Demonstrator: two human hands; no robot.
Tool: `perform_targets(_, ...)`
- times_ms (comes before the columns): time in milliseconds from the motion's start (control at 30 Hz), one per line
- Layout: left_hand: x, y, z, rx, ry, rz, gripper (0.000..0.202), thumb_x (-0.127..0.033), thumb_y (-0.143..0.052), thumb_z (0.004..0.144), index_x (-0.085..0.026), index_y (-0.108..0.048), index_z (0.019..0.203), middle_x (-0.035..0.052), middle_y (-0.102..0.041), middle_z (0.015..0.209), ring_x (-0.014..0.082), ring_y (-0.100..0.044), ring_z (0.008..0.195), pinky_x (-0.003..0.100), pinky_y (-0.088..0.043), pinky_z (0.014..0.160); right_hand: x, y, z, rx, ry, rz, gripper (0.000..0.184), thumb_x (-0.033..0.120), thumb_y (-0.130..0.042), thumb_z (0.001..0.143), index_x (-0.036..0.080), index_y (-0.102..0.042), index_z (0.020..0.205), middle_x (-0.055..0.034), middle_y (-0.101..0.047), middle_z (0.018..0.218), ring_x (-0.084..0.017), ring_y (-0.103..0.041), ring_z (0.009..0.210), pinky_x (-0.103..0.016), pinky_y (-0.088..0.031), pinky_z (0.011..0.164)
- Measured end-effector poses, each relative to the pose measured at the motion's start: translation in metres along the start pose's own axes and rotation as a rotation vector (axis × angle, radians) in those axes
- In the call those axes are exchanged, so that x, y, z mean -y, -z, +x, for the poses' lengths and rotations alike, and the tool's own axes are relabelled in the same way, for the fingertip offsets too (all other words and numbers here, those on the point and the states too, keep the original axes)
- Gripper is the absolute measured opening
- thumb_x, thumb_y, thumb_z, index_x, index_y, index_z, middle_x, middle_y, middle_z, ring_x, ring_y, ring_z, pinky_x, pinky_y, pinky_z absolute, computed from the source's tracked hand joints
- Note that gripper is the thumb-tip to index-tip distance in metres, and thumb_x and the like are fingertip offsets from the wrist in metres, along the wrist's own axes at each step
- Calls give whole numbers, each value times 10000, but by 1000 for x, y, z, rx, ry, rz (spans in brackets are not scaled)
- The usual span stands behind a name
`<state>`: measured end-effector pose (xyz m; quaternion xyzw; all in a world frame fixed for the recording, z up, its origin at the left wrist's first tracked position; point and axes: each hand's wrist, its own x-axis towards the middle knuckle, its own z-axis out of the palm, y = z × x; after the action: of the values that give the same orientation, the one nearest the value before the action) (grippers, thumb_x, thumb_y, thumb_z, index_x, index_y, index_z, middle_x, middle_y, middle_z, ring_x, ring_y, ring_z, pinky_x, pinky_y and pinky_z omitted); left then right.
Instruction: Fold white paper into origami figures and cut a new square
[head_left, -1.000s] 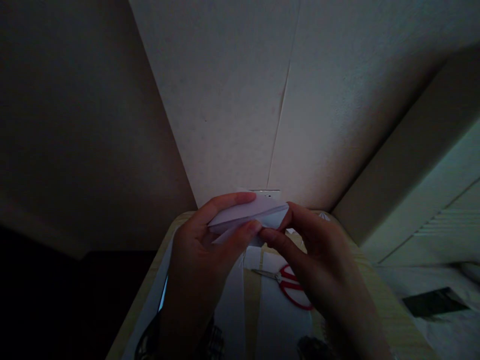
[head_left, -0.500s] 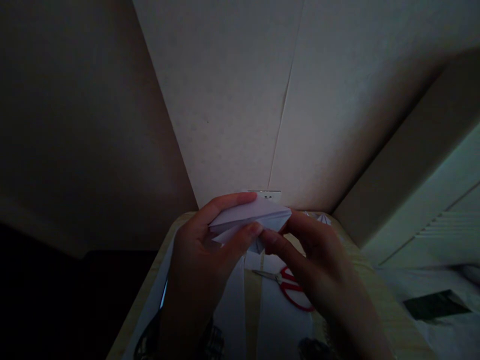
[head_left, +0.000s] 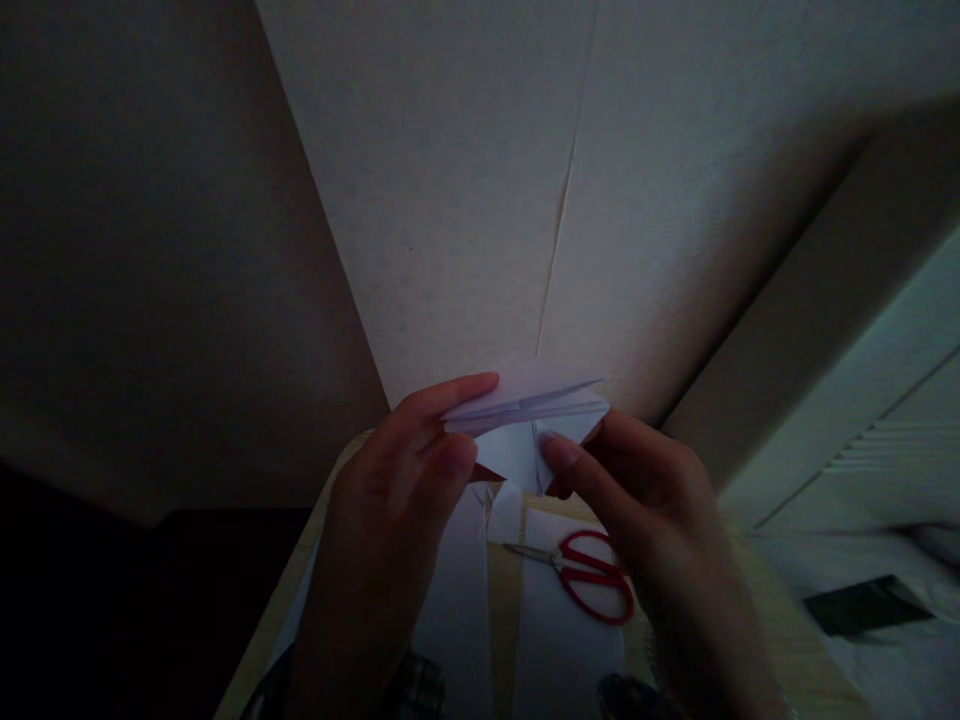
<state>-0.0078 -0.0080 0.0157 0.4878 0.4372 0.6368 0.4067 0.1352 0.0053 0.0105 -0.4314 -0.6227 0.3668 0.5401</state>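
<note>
A folded piece of white paper (head_left: 510, 450) with several layered flaps is held up between both hands over the table. My left hand (head_left: 409, 470) grips its left side, forefinger along the upper back edge and thumb at the lower left corner. On the right, my right hand (head_left: 637, 480) pinches the lower flap, thumb on the front face and the other fingers behind, mostly hidden. Below the hands lie scissors (head_left: 596, 578) with red handles, blades pointing left, on a white paper sheet (head_left: 559, 660).
Another white sheet (head_left: 454, 620) and a small paper scrap (head_left: 506, 513) lie on the light wooden table (head_left: 780, 640). A pale wall (head_left: 465, 220) rises right behind the table. White cabinet panels (head_left: 892, 430) stand at the right, with a dark green item (head_left: 866, 607) low beside them.
The folded paper has tilted and its upper flaps have spread apart, showing more of the lower flap. My left thumb has moved left, to the corner. More of the scissors shows.
</note>
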Motion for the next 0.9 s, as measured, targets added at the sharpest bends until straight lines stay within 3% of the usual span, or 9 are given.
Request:
perform_targets(167,0,-5,-2,-18,-57,4,90,-280,-674,818,-293,-751,863,-22,-722,745,142,-687,690,205,-543,614,-2,-1,1,11,8,34,192,303,-639,854,213,-624,686,45,-626,629,-116,-581,630,-248,-433,628)
perform_targets(367,1,-6,-1,-49,-176,144,140,-189,-680,796,-309,-750,792,-53,-724,864,123,-670,805,181,-547,684,-5,1,3,119,5,29,139,336,-656,828,218,-629,759,31,-615,672,-144,-588,667,-281,-468,660)
perform_targets(567,-2,-7,-3,46,-167,178,163,-138,-665,769,-286,-730,755,-54,-730,830,145,-689,777,212,-553,653,-1,3,3,64,30,121,96,286,-660,837,221,-627,774,45,-616,685,-106,-576,656,-208,-440,581)
perform_targets(667,1,-9,-5,43,-134,99,211,-143,-700,748,-322,-722,857,-66,-728,903,137,-698,788,215,-566,693,-1,1,3,28,19,133,130,269,-671,838,213,-617,734,52,-593,653,-91,-546,615,-191,-422,548)
perform_targets(800,5,-11,-7,27,-59,-21,530,-124,-769,694,-434,-636,1103,-86,-675,1014,98,-684,832,153,-560,695,-2,-2,0,-62,49,149,133,254,-683,836,217,-614,729,56,-608,658,-85,-547,602,-186,-418,526)
perform_targets(900,3,-11,-7,80,-37,-140,604,-159,-785,694,-412,-571,1199,-53,-663,1006,126,-682,825,189,-574,673,-3,-4,-1,-176,126,112,105,227,-672,845,227,-627,751,55,-629,672,-93,-569,612,-192,-420,517)
